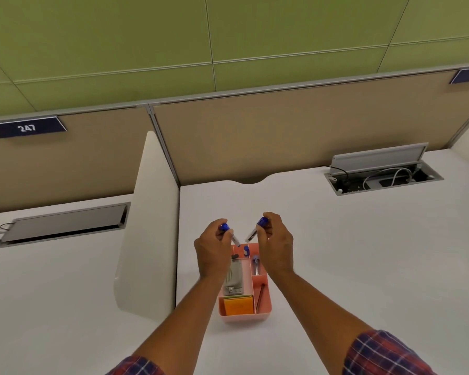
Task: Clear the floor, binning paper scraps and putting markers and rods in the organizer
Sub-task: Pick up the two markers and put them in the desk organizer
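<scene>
A pink organizer (pixel 266 309) stands on the white desk (pixel 363 253) in front of me. My left hand (pixel 213 253) grips a blue-capped marker (pixel 229 234), tip pointing down toward the organizer's far end. My right hand (pixel 276 244) grips a second blue-capped marker (pixel 256 228), angled down and left over the same end. Inside the organizer lie another blue marker (pixel 256 263), a dark rod (pixel 260 295), a grey stapler (pixel 234 277), orange sticky notes (pixel 238 305) and a small blue cap (pixel 246 250).
A white divider panel (pixel 149 226) rises at the left of the desk. An open cable box (pixel 382 177) with wires sits at the back right, a shut cable lid (pixel 65 223) on the neighbouring desk. Beige partitions with number plates stand behind.
</scene>
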Demonstrator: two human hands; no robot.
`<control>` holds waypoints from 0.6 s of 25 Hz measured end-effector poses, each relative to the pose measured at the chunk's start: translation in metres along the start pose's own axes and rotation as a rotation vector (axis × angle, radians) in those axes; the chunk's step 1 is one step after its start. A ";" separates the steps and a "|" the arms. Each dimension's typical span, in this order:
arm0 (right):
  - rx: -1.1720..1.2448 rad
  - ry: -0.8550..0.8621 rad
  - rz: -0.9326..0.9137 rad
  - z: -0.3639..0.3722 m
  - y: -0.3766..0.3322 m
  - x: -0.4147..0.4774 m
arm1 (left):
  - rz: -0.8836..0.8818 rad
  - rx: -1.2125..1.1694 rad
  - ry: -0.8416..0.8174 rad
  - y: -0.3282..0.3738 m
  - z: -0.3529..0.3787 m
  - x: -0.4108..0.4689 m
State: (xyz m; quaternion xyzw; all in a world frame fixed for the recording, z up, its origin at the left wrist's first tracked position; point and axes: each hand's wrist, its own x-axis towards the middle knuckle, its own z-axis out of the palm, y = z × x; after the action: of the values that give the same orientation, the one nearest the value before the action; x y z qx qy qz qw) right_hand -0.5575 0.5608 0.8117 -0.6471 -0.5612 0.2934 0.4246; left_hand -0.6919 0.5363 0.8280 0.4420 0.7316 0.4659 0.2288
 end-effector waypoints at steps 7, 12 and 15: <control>-0.078 -0.134 0.017 0.023 0.025 0.006 | 0.004 0.026 -0.103 -0.022 0.016 0.019; -0.140 -0.239 0.018 0.029 0.038 0.005 | 0.029 0.090 -0.184 -0.033 0.020 0.020; -0.128 -0.249 0.041 0.029 0.041 0.003 | 0.072 0.077 -0.153 -0.031 0.016 0.020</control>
State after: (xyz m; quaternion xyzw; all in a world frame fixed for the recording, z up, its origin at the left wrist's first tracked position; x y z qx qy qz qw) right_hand -0.5619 0.5691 0.7626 -0.6430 -0.6137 0.3434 0.3034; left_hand -0.7032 0.5554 0.7944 0.5109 0.7130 0.4101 0.2500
